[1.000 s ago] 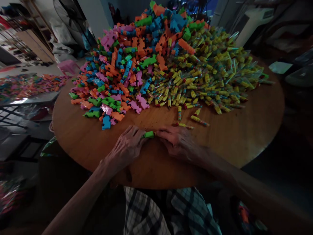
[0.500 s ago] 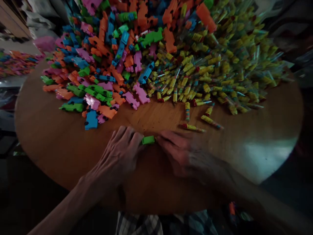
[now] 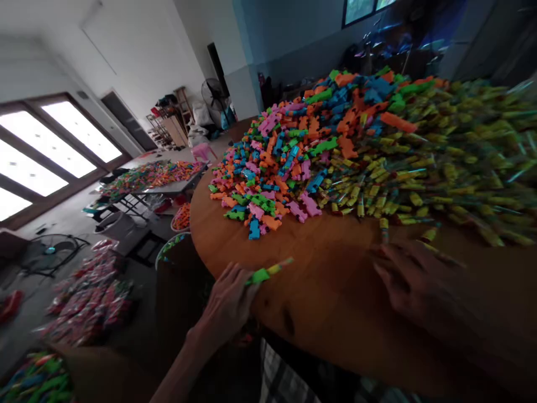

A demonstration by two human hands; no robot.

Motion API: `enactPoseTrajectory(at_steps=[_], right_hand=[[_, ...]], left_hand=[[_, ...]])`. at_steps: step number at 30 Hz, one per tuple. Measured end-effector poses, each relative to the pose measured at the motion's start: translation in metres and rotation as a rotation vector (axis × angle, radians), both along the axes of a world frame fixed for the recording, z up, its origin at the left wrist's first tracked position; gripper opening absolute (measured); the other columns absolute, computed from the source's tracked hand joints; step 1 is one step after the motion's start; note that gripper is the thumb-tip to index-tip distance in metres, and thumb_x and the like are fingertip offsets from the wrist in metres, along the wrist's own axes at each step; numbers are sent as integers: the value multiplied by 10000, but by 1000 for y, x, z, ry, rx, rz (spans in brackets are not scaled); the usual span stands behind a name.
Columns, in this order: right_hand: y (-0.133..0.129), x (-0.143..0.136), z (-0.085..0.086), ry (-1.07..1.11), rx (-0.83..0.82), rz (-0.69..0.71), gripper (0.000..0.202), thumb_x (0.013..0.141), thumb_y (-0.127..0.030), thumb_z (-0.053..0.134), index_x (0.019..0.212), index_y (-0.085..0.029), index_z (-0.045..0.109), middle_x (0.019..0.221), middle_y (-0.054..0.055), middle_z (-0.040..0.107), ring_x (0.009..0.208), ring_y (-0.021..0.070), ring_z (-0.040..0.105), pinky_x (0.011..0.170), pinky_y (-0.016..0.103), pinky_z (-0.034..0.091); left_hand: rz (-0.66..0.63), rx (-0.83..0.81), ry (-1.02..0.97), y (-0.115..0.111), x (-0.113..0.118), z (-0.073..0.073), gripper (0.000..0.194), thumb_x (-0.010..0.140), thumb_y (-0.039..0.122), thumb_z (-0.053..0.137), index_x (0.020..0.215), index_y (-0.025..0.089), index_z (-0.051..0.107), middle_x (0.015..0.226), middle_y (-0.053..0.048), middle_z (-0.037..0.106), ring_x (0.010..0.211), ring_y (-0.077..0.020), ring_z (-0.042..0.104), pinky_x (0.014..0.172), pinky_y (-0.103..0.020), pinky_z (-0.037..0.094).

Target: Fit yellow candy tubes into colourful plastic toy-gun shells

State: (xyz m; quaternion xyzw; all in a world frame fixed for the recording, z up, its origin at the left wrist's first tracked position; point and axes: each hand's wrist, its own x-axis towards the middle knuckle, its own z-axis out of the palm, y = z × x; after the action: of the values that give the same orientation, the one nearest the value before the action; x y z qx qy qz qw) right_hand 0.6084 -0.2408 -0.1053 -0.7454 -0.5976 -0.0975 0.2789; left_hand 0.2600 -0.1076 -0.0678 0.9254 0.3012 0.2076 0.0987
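My left hand (image 3: 230, 299), near the table's left edge, is closed around a green toy car (image 3: 259, 275). A thin tube with a yellow wrapper (image 3: 277, 267) sticks out from the car's far end, pointing right. On the right, my right hand (image 3: 413, 277) is low over the wooden table (image 3: 319, 252), beside a few loose yellow-wrapped tubes (image 3: 384, 225). Motion blurs its fingers, so I cannot make out whether a tube is between them. Beyond the hands lie a heap of colourful toy cars (image 3: 272, 162) and a heap of yellow-wrapped tubes (image 3: 453, 162).
Left of the round table stand tubs of toy parts (image 3: 181, 217) and another table piled with toys (image 3: 168, 187). Packed bags (image 3: 92, 296) cover the floor near a fan (image 3: 52, 252). A box of colourful pieces (image 3: 37, 380) sits at the lower left.
The view has swung left and up. My hands have parted; the left keeps the green car, now showing a yellow tube at its end, while the right has moved toward the loose tubes.
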Motion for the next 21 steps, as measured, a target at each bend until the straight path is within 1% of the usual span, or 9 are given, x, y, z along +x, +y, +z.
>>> enactPoseTrajectory(at_steps=[2, 3, 5, 7, 10, 12, 14, 18, 21], right_hand=[[-5, 14, 2, -81, 3, -56, 199, 934, -374, 561, 1048, -302, 707, 1092, 157, 678, 791, 312, 638, 665, 461, 447], [-6, 18, 2, -109, -5, -59, 182, 941, -361, 551, 1005, -295, 708, 1039, 151, 683, 745, 287, 623, 644, 444, 425], [-4, 21, 1, -148, -53, -61, 210, 971, -340, 506, 973, -273, 705, 1002, 140, 688, 687, 251, 600, 628, 427, 401], [2, 18, -1, -184, -101, -50, 262, 997, -329, 459, 1019, -244, 706, 1017, 135, 692, 677, 241, 601, 601, 409, 384], [9, 6, -2, -205, -142, 53, 301, 1007, -265, 424, 1115, -203, 698, 1102, 147, 682, 765, 248, 632, 591, 381, 379], [11, -2, -1, -194, -171, 92, 311, 1006, -220, 416, 1142, -193, 694, 1134, 154, 671, 797, 240, 632, 612, 371, 389], [10, -8, 2, -156, -196, 93, 313, 1003, -196, 420, 1160, -190, 690, 1140, 146, 663, 787, 220, 623, 634, 357, 399], [4, -15, 13, -55, -229, 129, 335, 985, -148, 444, 1235, -173, 665, 1160, 124, 646, 798, 191, 623, 671, 321, 416], [3, -15, 23, 21, -223, 146, 302, 979, -133, 465, 1194, -157, 676, 1132, 121, 647, 823, 184, 623, 701, 307, 418]], left_hand=[[106, 37, -20, 2, -39, 2, 125, 1009, 236, 518, 1121, 224, 572, 1025, -72, 612, 968, -222, 574, 836, -380, 514], [157, 85, -28, 6, -52, 4, 185, 993, 260, 554, 1174, 227, 563, 1079, -85, 612, 1008, -238, 578, 867, -403, 518], [218, 192, -42, 15, -57, 10, 328, 967, 300, 605, 1279, 229, 535, 1188, -113, 598, 1091, -272, 570, 933, -454, 514], [199, 278, -43, 26, -36, 18, 416, 966, 308, 610, 1361, 234, 503, 1256, -130, 582, 1145, -290, 553, 991, -492, 495], [108, 345, 35, 48, 21, 26, 463, 971, 295, 600, 1417, 250, 484, 1316, -141, 574, 1222, -316, 524, 1019, -513, 483], [85, 381, 94, 66, 58, 25, 438, 956, 247, 598, 1388, 258, 525, 1320, -144, 579, 1243, -338, 516, 992, -527, 488], [73, 421, 139, 83, 84, 21, 379, 936, 175, 577, 1308, 245, 595, 1282, -141, 604, 1233, -351, 525, 965, -527, 489], [5, 464, 172, 99, 105, 20, 314, 910, 80, 499, 1153, 184, 669, 1156, -150, 655, 1156, -355, 553, 921, -526, 484], [-65, 479, 172, 92, 109, 30, 307, 908, 69, 480, 1116, 185, 672, 1169, -148, 658, 1162, -348, 540, 925, -519, 464]])
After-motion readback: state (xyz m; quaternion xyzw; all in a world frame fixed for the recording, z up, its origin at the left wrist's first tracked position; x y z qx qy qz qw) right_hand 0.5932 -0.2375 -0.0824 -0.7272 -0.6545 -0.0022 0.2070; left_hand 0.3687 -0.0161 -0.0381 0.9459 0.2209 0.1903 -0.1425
